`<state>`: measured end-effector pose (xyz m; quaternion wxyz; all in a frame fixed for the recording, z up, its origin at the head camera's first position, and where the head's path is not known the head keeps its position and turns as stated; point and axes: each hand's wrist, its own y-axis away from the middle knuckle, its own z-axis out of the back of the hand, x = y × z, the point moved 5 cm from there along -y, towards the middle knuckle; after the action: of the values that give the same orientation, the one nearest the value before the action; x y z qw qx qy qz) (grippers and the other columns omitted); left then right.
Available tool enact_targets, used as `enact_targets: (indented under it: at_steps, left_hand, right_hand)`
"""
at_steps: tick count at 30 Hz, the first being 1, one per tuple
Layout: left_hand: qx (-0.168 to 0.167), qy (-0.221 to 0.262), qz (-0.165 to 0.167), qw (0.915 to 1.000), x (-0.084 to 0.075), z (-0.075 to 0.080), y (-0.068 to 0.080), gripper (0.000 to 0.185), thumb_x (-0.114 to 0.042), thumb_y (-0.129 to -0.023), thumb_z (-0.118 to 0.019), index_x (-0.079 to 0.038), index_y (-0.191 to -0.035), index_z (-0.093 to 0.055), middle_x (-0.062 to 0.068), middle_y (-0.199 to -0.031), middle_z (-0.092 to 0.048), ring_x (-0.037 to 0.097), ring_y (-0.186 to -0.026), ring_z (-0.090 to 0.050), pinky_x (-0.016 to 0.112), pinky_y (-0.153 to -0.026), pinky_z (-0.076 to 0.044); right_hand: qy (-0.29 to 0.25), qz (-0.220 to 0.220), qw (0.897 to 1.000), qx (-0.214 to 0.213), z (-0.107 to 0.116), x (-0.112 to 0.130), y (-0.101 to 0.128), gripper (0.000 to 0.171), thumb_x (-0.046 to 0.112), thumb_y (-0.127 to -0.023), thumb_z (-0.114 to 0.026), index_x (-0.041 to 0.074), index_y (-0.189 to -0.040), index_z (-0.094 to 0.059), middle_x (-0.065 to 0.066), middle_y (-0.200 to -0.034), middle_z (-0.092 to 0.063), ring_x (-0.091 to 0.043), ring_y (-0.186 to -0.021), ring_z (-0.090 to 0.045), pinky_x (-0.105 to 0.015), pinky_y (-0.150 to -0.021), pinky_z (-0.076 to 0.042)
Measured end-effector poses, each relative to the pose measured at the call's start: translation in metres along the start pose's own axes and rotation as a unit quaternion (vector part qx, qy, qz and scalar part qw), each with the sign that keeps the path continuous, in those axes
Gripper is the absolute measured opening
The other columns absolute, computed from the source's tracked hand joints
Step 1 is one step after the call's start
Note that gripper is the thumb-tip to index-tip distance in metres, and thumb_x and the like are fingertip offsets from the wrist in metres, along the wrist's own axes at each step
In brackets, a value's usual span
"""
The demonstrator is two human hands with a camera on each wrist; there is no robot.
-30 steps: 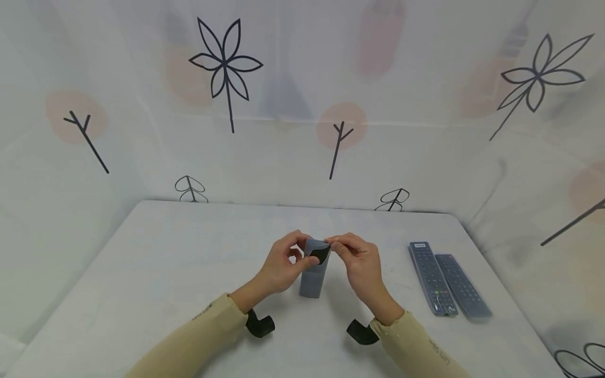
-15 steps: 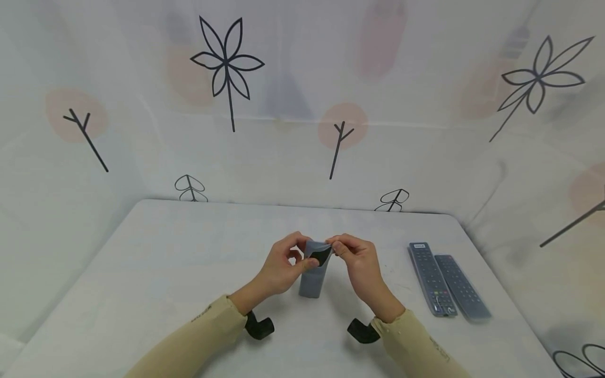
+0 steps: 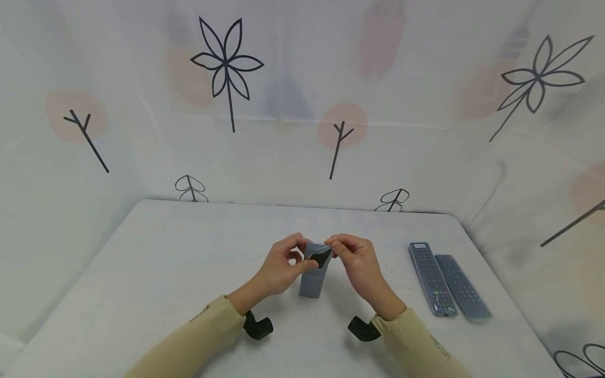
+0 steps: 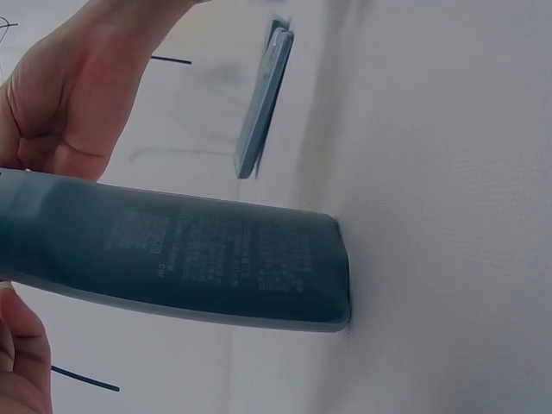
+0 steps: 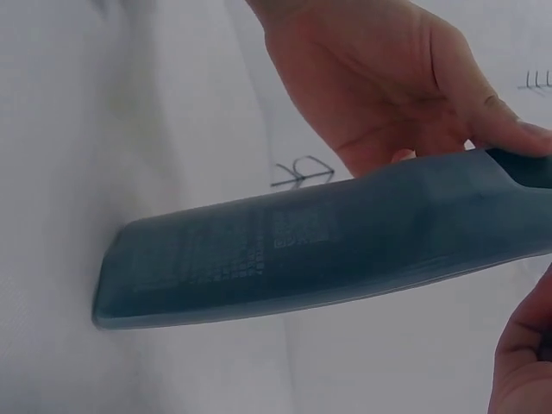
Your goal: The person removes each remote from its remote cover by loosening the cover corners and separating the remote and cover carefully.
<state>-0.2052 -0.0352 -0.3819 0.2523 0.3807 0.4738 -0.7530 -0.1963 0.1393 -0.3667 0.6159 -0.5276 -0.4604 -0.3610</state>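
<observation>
Upright at the middle of the table stands a remote control (image 3: 312,283) in a blue-grey translucent cover, its lower end at the tabletop. Faint printed text shows through the cover (image 4: 216,259) in the left wrist view. Near the top, an opening in the cover bares a dark patch (image 3: 320,259). My left hand (image 3: 282,264) grips the upper part, thumb across the front at the opening's edge and fingers behind. With thumb and index finger, my right hand (image 3: 361,265) pinches the cover's top right corner. Fingers behind the remote are partly hidden.
Two remote controls lie on the right of the table: one with a white label (image 3: 427,278) and a second one (image 3: 463,287) beside it. A black piece sticks out at each cuff, left (image 3: 258,327) and right (image 3: 364,329). Patterned fabric (image 3: 283,157) hangs behind the table.
The cover's top edge, curved and lifted a second ago, now lies lower and straighter over the dark patch. My right hand has shifted slightly left; the left hand keeps its grip.
</observation>
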Motion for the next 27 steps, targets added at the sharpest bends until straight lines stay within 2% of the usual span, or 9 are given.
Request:
enact_targets:
  at_steps: [5, 9, 16, 20, 23, 25, 27]
  left_hand:
    - [0.000, -0.001, 0.007, 1.0000, -0.023, 0.003, -0.001, 0.020, 0.000, -0.082, -0.078, -0.002, -0.096, -0.062, 0.008, -0.092, -0.065, 0.015, -0.083, -0.055, 0.028, -0.067, -0.048]
    - [-0.001, -0.008, 0.010, 0.9999, -0.037, 0.006, -0.003, 0.019, 0.004, -0.081, -0.077, -0.002, -0.093, -0.064, 0.007, -0.090, -0.066, 0.015, -0.081, -0.055, 0.028, -0.066, -0.047]
    - [-0.005, -0.032, 0.001, 0.9995, -0.042, 0.009, -0.005, 0.019, 0.004, -0.079, -0.079, 0.000, -0.095, -0.068, 0.008, -0.089, -0.068, 0.016, -0.078, -0.055, 0.027, -0.064, -0.047]
    - [-0.009, -0.038, -0.002, 0.9992, -0.042, 0.010, -0.005, 0.020, 0.004, -0.079, -0.079, 0.001, -0.096, -0.069, 0.009, -0.087, -0.068, 0.015, -0.076, -0.055, 0.027, -0.063, -0.047]
    - [-0.013, -0.038, 0.001, 0.9992, -0.041, 0.010, -0.006, 0.020, 0.003, -0.079, -0.079, 0.002, -0.096, -0.069, 0.009, -0.086, -0.067, 0.021, -0.075, -0.056, 0.027, -0.062, -0.047]
    - [-0.013, -0.038, 0.002, 0.9992, -0.041, 0.009, -0.006, 0.021, 0.003, -0.078, -0.079, 0.002, -0.097, -0.070, 0.009, -0.086, -0.067, 0.026, -0.076, -0.057, 0.027, -0.062, -0.046]
    - [-0.012, -0.037, 0.003, 0.9992, -0.041, 0.009, -0.006, 0.021, 0.003, -0.078, -0.079, 0.001, -0.097, -0.070, 0.009, -0.086, -0.067, 0.027, -0.076, -0.057, 0.027, -0.061, -0.046]
  right_hand:
    - [0.005, -0.011, 1.000, 0.003, -0.002, -0.001, -0.001, 0.021, 0.004, -0.100, -0.057, -0.015, -0.103, -0.066, 0.000, -0.088, -0.066, -0.014, -0.078, -0.057, -0.025, -0.073, -0.050]
    - [0.052, 0.017, 0.998, -0.007, -0.002, 0.002, -0.002, 0.013, 0.000, -0.097, -0.060, -0.008, -0.100, -0.070, -0.002, -0.088, -0.067, -0.015, -0.076, -0.058, -0.026, -0.072, -0.051]
    - [0.134, 0.104, 0.985, -0.027, -0.006, 0.005, -0.002, 0.013, -0.009, -0.090, -0.065, -0.001, -0.095, -0.074, -0.005, -0.083, -0.066, -0.014, -0.068, -0.058, -0.025, -0.062, -0.052]
    - [0.178, 0.145, 0.972, -0.040, -0.008, 0.002, -0.004, 0.017, -0.014, -0.087, -0.065, -0.001, -0.094, -0.074, -0.006, -0.079, -0.065, -0.011, -0.064, -0.052, -0.021, -0.056, -0.046]
    - [0.198, 0.162, 0.966, -0.046, -0.009, -0.001, -0.004, 0.020, -0.018, -0.086, -0.065, -0.003, -0.094, -0.073, -0.008, -0.078, -0.065, -0.010, -0.064, -0.052, -0.021, -0.056, -0.046]
    - [0.188, 0.155, 0.969, -0.044, -0.008, -0.003, -0.003, 0.019, -0.018, -0.086, -0.064, -0.003, -0.095, -0.073, -0.008, -0.079, -0.065, -0.012, -0.065, -0.053, -0.022, -0.057, -0.047]
    - [0.159, 0.130, 0.978, -0.036, -0.008, -0.005, -0.003, 0.017, -0.014, -0.089, -0.062, -0.003, -0.097, -0.073, -0.007, -0.083, -0.066, -0.014, -0.069, -0.056, -0.022, -0.061, -0.049]
